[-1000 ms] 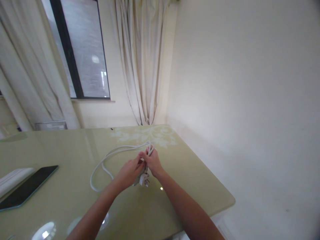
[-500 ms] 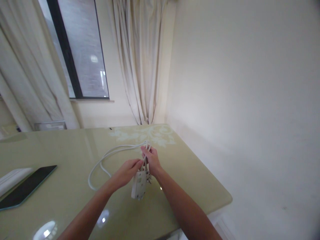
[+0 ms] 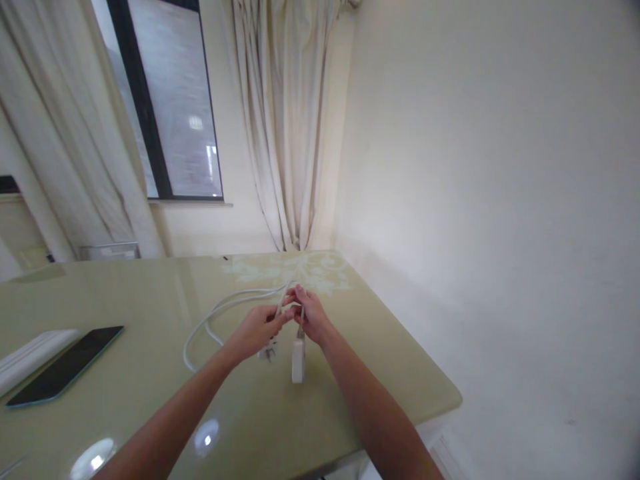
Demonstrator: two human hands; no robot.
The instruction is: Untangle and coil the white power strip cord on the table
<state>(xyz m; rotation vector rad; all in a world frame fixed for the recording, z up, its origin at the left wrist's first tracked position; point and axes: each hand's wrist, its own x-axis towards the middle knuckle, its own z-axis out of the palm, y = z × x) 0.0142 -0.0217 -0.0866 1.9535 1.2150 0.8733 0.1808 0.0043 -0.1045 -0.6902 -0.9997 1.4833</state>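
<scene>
My left hand (image 3: pixel 256 331) is closed on the white cable (image 3: pixel 231 301) of an extension lead, and a plug (image 3: pixel 269 350) with metal prongs hangs just under it. Close beside it, my right hand (image 3: pixel 312 317) grips the cable too, above the white socket block (image 3: pixel 298 362), which dangles narrow side toward me. The fingertips of both hands meet or nearly meet. From there the cable loops out to the left over the glossy table (image 3: pixel 390 360). Part of the loop is hidden behind my left forearm.
A dark flat tablet-like panel (image 3: pixel 67 367) lies at the left of the table, beside a long white object (image 3: pixel 35 357). A small dark bit (image 3: pixel 225 258) sits at the far edge. A wall (image 3: pixel 475 233) borders the table's right side; curtains (image 3: pixel 285 127) hang behind.
The plug and the socket block have come apart: the plug now hangs under my left hand, the block under my right. The block has turned from its broad face to its narrow side.
</scene>
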